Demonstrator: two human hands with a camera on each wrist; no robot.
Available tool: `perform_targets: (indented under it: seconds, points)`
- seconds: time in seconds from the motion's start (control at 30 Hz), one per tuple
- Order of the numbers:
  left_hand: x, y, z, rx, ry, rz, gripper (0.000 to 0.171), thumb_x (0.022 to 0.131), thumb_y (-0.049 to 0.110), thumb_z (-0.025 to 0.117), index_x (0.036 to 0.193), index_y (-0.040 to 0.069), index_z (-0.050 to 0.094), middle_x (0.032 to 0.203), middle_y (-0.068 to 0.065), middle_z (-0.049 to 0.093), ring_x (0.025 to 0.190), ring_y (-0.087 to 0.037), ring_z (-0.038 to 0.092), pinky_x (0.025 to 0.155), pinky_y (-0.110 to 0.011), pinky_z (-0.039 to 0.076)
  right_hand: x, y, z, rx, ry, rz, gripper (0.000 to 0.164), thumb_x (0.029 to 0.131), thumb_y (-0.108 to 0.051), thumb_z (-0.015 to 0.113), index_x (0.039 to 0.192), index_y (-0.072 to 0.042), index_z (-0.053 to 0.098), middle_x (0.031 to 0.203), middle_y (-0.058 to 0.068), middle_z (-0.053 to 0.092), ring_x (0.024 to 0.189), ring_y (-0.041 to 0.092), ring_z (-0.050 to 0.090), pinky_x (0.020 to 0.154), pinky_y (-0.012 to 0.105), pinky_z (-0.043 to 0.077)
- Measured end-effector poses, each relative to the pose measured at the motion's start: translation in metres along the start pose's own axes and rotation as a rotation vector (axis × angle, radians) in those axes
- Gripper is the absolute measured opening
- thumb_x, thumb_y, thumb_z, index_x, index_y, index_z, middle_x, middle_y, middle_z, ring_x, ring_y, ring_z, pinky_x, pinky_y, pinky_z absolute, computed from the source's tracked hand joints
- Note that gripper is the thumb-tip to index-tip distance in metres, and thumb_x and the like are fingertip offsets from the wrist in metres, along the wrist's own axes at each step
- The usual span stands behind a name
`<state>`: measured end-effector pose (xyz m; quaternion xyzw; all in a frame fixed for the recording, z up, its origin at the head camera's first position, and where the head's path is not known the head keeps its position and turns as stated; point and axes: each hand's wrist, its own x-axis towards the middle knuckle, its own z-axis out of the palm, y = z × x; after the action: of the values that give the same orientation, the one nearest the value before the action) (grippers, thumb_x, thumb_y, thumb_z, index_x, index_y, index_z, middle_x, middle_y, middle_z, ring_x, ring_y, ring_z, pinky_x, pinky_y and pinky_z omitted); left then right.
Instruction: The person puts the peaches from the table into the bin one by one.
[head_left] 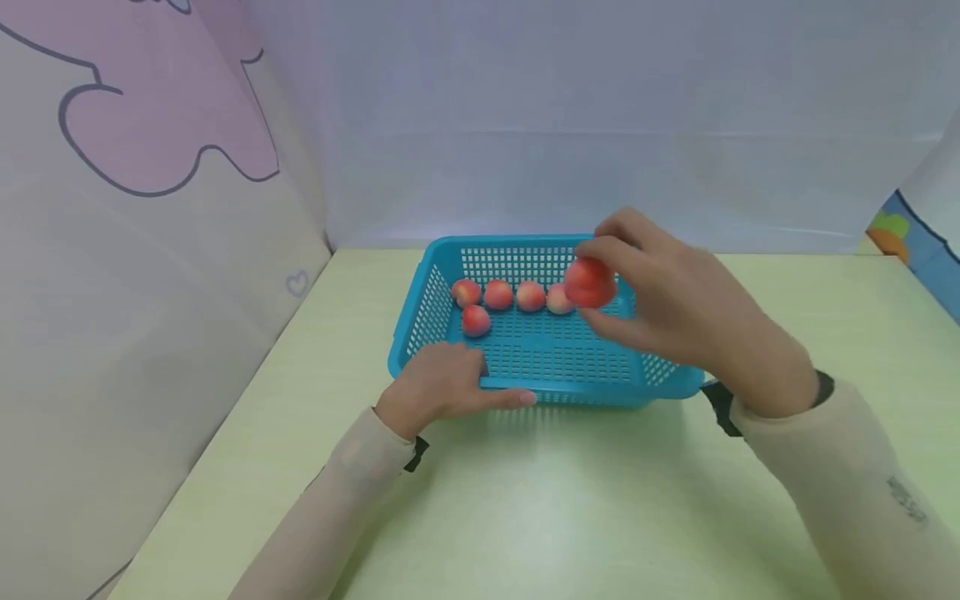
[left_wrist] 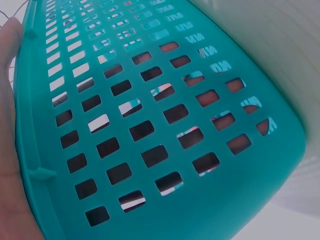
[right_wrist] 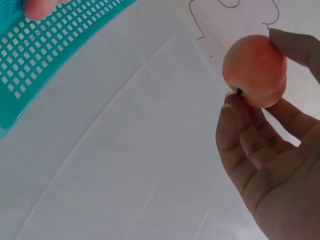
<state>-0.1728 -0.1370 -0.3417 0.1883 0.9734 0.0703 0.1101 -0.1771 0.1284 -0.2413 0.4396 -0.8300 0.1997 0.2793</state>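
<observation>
My right hand (head_left: 663, 292) pinches a red peach (head_left: 589, 282) between thumb and fingers, above the right part of a blue plastic basket (head_left: 540, 390). In the right wrist view the held peach (right_wrist: 255, 70) shows a seam and a small dark green stem spot. My left hand (head_left: 442, 383) grips the basket's near rim at the left, fingers over the inside and thumb along the outside. Several more peaches lie in the basket: a row along the back, ending with a pale one (head_left: 558, 299), and one (head_left: 476, 321) in front of the row at the left.
The basket stands on a pale green table (head_left: 525, 500). Behind it hangs a whitish sheet (head_left: 600, 125), and a printed sheet (head_left: 172, 108) with a pink figure covers the left side. A colourful printed patch (head_left: 911, 242) is at the far right.
</observation>
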Motion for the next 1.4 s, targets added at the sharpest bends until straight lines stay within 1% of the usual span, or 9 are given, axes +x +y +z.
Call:
perform_targets:
  seconds: [0.13, 0.33, 0.57, 0.73, 0.9, 0.97, 1.03, 1.23, 1.4]
  points:
    - [-0.002, -0.001, -0.001, 0.002, -0.012, 0.006, 0.076, 0.070, 0.094, 0.028, 0.061, 0.019, 0.040, 0.048, 0.007, 0.030, 0.041, -0.010, 0.035, 0.044, -0.028, 0.025, 0.021, 0.010, 0.009, 0.049, -0.073, -0.001, 0.043, 0.076, -0.014, 0.079, 0.115, -0.006, 0.061, 0.107, 0.009, 0.052, 0.087, 0.019, 0.052, 0.059, 0.035, 0.051]
    - [-0.004, -0.004, -0.003, 0.003, -0.014, 0.004, 0.078, 0.070, 0.094, 0.026, 0.059, 0.018, 0.040, 0.046, 0.007, 0.029, 0.039, -0.010, 0.034, 0.042, -0.029, 0.026, 0.055, 0.023, 0.042, 0.123, -0.163, 0.045, 0.041, 0.080, -0.016, 0.075, 0.116, -0.007, 0.059, 0.114, 0.007, 0.048, 0.095, 0.018, 0.050, 0.072, 0.035, 0.053]
    - [0.000, -0.004, -0.001, 0.006, -0.023, 0.013, 0.079, 0.069, 0.095, 0.025, 0.059, 0.018, 0.040, 0.046, 0.007, 0.030, 0.039, -0.009, 0.033, 0.042, -0.029, 0.025, 0.075, 0.034, 0.081, 0.102, -0.327, 0.105, 0.039, 0.084, -0.024, 0.071, 0.118, -0.012, 0.056, 0.117, -0.001, 0.048, 0.090, 0.013, 0.053, 0.070, 0.033, 0.051]
    - [0.001, -0.004, -0.001, 0.023, -0.024, 0.007, 0.081, 0.067, 0.096, 0.024, 0.059, 0.018, 0.041, 0.046, 0.006, 0.031, 0.039, -0.010, 0.035, 0.043, -0.029, 0.026, 0.080, 0.041, 0.104, 0.172, -0.454, 0.182, 0.040, 0.088, -0.026, 0.067, 0.125, -0.015, 0.055, 0.112, -0.003, 0.048, 0.094, 0.013, 0.050, 0.077, 0.034, 0.049]
    - [-0.001, -0.004, -0.001, 0.017, -0.023, 0.001, 0.082, 0.067, 0.096, 0.025, 0.059, 0.017, 0.044, 0.047, 0.005, 0.033, 0.041, -0.011, 0.039, 0.043, -0.029, 0.028, 0.080, 0.044, 0.125, 0.281, -0.612, 0.295, 0.042, 0.093, -0.030, 0.063, 0.133, -0.020, 0.053, 0.117, 0.001, 0.043, 0.099, 0.016, 0.046, 0.083, 0.035, 0.047]
    - [-0.001, -0.004, 0.000, 0.016, -0.022, 0.004, 0.082, 0.068, 0.095, 0.025, 0.060, 0.017, 0.045, 0.047, 0.005, 0.034, 0.041, -0.011, 0.040, 0.043, -0.029, 0.028, 0.078, 0.045, 0.131, 0.289, -0.653, 0.333, 0.043, 0.094, -0.031, 0.062, 0.133, -0.020, 0.052, 0.119, 0.001, 0.044, 0.102, 0.017, 0.045, 0.085, 0.037, 0.047]
    - [-0.001, -0.003, 0.000, 0.020, -0.019, 0.013, 0.081, 0.069, 0.095, 0.025, 0.060, 0.017, 0.045, 0.048, 0.005, 0.034, 0.042, -0.011, 0.040, 0.043, -0.029, 0.028, 0.077, 0.046, 0.136, 0.289, -0.670, 0.355, 0.042, 0.094, -0.031, 0.063, 0.132, -0.018, 0.053, 0.119, 0.000, 0.048, 0.101, 0.017, 0.046, 0.086, 0.038, 0.046]
    - [-0.001, -0.001, 0.000, 0.020, -0.008, 0.027, 0.080, 0.070, 0.094, 0.025, 0.057, 0.017, 0.042, 0.047, 0.006, 0.030, 0.041, -0.010, 0.035, 0.043, -0.029, 0.025, 0.069, 0.053, 0.146, 0.301, -0.707, 0.408, 0.031, 0.092, -0.033, 0.065, 0.116, -0.015, 0.059, 0.102, -0.001, 0.058, 0.091, 0.018, 0.052, 0.079, 0.038, 0.048]
    - [0.000, 0.001, 0.000, 0.005, -0.001, 0.031, 0.081, 0.069, 0.095, 0.024, 0.055, 0.017, 0.040, 0.046, 0.007, 0.027, 0.039, -0.009, 0.030, 0.042, -0.029, 0.022, 0.065, 0.058, 0.146, 0.358, -0.716, 0.444, 0.036, 0.090, -0.025, 0.069, 0.120, -0.010, 0.057, 0.109, 0.003, 0.057, 0.097, 0.020, 0.052, 0.082, 0.039, 0.048]
